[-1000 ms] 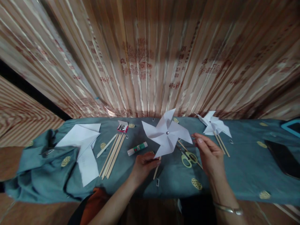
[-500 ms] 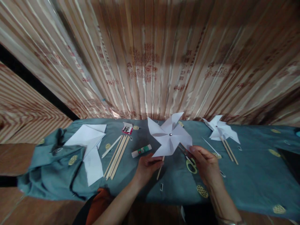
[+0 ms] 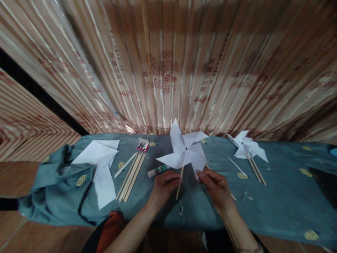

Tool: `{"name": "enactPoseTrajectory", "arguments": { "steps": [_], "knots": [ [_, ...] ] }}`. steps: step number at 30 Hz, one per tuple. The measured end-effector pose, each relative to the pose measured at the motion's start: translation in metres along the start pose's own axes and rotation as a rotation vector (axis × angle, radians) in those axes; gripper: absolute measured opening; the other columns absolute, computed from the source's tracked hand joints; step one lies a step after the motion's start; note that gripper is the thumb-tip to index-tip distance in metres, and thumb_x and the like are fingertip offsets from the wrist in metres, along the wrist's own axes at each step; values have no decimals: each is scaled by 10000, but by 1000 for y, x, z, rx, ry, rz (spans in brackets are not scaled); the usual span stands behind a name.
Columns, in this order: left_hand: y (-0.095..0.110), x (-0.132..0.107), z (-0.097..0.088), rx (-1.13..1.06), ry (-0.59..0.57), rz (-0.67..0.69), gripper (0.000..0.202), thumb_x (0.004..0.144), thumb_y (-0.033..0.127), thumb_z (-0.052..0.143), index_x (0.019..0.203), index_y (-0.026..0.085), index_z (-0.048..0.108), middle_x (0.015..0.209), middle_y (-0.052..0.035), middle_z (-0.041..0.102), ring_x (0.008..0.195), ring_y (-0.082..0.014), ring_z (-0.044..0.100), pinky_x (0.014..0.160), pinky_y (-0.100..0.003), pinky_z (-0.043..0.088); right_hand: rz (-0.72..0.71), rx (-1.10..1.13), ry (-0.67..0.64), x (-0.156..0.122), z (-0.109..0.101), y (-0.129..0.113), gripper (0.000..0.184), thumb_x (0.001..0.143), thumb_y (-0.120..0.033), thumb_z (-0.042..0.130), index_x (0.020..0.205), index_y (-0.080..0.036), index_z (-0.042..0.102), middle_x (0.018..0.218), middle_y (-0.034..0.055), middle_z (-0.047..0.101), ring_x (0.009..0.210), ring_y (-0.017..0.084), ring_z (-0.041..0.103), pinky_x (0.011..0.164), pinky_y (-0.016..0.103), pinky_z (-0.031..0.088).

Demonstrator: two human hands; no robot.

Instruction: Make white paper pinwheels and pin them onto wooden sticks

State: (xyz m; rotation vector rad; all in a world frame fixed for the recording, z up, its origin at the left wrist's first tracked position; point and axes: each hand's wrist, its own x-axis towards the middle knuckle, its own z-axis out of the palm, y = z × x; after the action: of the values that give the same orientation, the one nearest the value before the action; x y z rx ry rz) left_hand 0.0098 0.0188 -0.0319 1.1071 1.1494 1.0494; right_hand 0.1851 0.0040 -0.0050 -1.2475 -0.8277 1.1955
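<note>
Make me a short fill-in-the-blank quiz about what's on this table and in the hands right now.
1. The left hand grips the pinwheel by its wooden ____.
2. The right hand touches one paper ____ of that pinwheel.
3. The glue stick lies on a ____ cloth.
4. The loose sticks lie to the ____ of the glue stick.

Missing words: stick; blade; blue; left

- A white paper pinwheel (image 3: 185,151) is held upright by its wooden stick, gripped in the left hand (image 3: 163,184).
- Its lower blade is pinched by the right hand (image 3: 213,185).
- A glue stick (image 3: 158,170), apparently, lies on the teal cloth (image 3: 276,196) beside wooden sticks (image 3: 131,175).
</note>
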Motion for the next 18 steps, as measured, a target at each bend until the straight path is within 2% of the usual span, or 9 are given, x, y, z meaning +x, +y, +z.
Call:
{"name": "enactPoseTrajectory", "arguments": {
  "steps": [5, 13, 18],
  "knots": [
    [3, -1, 0, 14, -35, 35, 189, 686, 336, 761, 751, 158, 759, 745, -50, 658, 725, -175, 588, 711, -303, 462, -1, -5, -62, -4, 7, 1, 300, 579, -496, 844, 578, -212, 746, 576, 19, 662, 561, 135, 543, 561, 264, 456],
    [2, 0, 2, 27, -44, 43, 163, 688, 318, 756, 736, 162, 766, 723, -45, 670, 708, -174, 591, 670, -284, 450, -9, 51, -151, -7, 14, 5, 201, 583, -402, 859, 595, -226, 763, 552, -10, 637, 541, 108, 504, 542, 234, 427],
    [4, -1, 5, -9, -48, 37, 196, 664, 352, 765, 684, 157, 752, 691, -33, 638, 661, -149, 555, 626, -263, 424, -42, -24, -207, -9, 19, 3, 190, 623, -417, 822, 600, -235, 774, 541, -6, 658, 529, 128, 529, 546, 258, 445]
  ]
}}
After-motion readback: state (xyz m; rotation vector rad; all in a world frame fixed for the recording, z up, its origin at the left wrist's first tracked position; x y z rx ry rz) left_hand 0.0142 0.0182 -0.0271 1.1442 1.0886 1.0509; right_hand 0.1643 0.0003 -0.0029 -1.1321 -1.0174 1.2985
